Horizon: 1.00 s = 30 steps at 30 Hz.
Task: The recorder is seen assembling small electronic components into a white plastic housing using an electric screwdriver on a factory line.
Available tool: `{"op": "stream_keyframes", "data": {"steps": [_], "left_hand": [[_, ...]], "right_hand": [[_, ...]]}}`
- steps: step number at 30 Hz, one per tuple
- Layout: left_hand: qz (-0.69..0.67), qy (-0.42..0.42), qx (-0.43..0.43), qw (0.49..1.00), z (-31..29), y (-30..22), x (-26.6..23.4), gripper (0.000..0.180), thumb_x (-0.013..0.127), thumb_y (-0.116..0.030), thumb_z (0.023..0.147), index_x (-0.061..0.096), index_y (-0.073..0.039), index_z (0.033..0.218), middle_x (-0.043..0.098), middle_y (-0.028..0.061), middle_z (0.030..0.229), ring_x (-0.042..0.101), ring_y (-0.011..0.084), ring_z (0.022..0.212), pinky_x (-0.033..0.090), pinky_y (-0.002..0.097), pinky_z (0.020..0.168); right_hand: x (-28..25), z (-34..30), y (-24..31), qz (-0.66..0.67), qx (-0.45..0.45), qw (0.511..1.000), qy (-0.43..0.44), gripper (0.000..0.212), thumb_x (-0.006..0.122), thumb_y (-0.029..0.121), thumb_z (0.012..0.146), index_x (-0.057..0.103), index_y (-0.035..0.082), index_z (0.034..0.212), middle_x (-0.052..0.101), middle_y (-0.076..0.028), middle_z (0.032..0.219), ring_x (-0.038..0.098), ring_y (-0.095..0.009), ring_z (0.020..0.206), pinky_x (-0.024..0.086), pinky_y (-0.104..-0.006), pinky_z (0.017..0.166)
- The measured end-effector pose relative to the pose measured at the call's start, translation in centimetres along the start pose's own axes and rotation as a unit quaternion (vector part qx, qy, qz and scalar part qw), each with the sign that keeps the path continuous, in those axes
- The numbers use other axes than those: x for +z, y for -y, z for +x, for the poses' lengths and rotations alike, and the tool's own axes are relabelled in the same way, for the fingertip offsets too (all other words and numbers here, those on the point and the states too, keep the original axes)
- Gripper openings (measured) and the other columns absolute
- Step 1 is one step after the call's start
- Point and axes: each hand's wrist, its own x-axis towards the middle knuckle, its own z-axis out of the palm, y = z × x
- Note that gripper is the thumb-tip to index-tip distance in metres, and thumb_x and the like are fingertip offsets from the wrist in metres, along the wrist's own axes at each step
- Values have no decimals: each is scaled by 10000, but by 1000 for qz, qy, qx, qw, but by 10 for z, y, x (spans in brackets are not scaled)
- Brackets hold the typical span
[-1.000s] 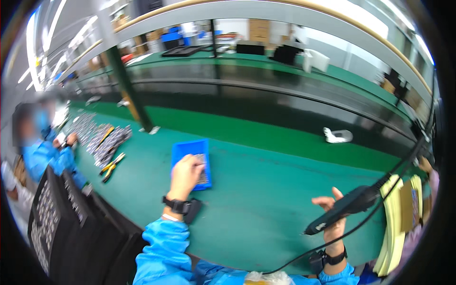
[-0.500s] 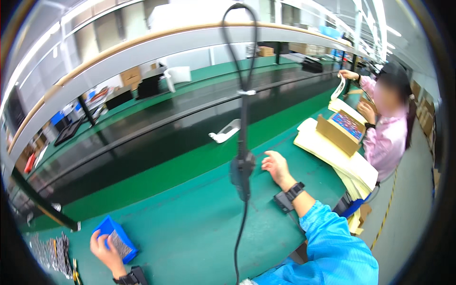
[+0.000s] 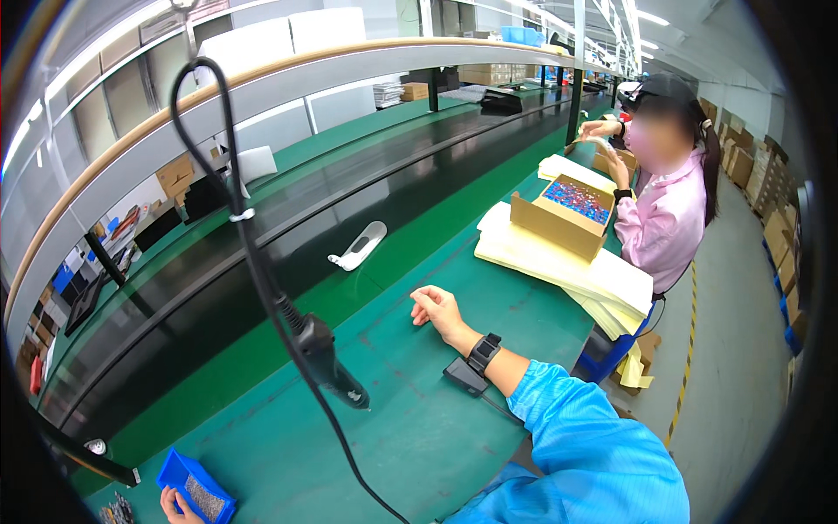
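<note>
My left hand [image 3: 179,511] is at the lower left, partly cut off by the frame's edge. Its thumb and fingers are apart at the near left side of a blue bin [image 3: 220,498] of small grey metal parts; whether they touch it is hard to tell. My right hand [image 3: 439,313] rests on the green tabletop [image 3: 410,437] with loosely bent fingers and nothing visible in it. Between the hands, a black electric screwdriver [image 3: 325,349] hangs tip-down from a looped cable. Beyond my right hand lies a white, elongated part [image 3: 360,246] with an opening in it.
A black box [image 3: 465,375] on a cable lies by my right wrist. To the right, yellow sheets [image 3: 567,275] carry a carton [image 3: 559,225] of small red and blue pieces. A co-worker in pink [image 3: 668,210] sits beyond. A dark conveyor belt [image 3: 262,279] runs along the back.
My view has turned right, so the bench things sit further left. The screwdriver now hangs slanted and further left. The co-worker's hands have come together. My hands stay near the same spots.
</note>
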Motion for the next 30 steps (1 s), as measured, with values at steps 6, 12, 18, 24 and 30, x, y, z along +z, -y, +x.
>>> {"op": "stream_keyframes", "data": {"steps": [6, 12, 18, 24, 30], "left_hand": [[-3, 4, -25, 1000, -2, -5, 0, 125, 595, -63, 797, 577, 45, 859, 600, 136, 884, 568, 214, 801, 454, 313, 769], [-5, 6, -8, 1000, -1, -10, 1, 164, 631, -104, 785, 576, 44, 832, 599, 129, 871, 556, 202, 766, 455, 309, 746], [18, 0, -10, 1000, -1, -13, 1, 193, 644, -131, 778, 584, 45, 830, 602, 124, 864, 553, 197, 755, 453, 297, 732], [8, -5, -15, 1000, -2, -11, 2, 191, 643, -128, 779, 590, 46, 838, 606, 129, 880, 558, 200, 762, 451, 297, 738], [0, 2, -14, 1000, -2, -17, 2, 181, 645, -123, 775, 598, 46, 821, 606, 135, 893, 560, 207, 775, 448, 307, 752]], "right_hand": [[-1, -2, 0, -6, -1, 1000, 9, 201, 561, 223, 831, 545, 29, 877, 569, -54, 648, 549, -110, 518, 449, -211, 488], [-1, -2, -2, -13, -1, 1000, 13, 199, 559, 217, 833, 545, 25, 885, 567, -58, 655, 547, -110, 525, 450, -211, 493], [0, -2, -1, -27, -1, 999, 20, 200, 563, 211, 831, 544, 20, 886, 564, -61, 656, 547, -113, 529, 454, -216, 493], [-2, 1, -6, -29, -5, 999, 25, 194, 559, 206, 835, 544, 20, 888, 565, -59, 657, 546, -112, 529, 454, -216, 492], [-2, 1, -7, -30, -9, 999, 30, 189, 554, 198, 844, 542, 15, 887, 565, -59, 659, 544, -113, 528, 457, -219, 492]]}}
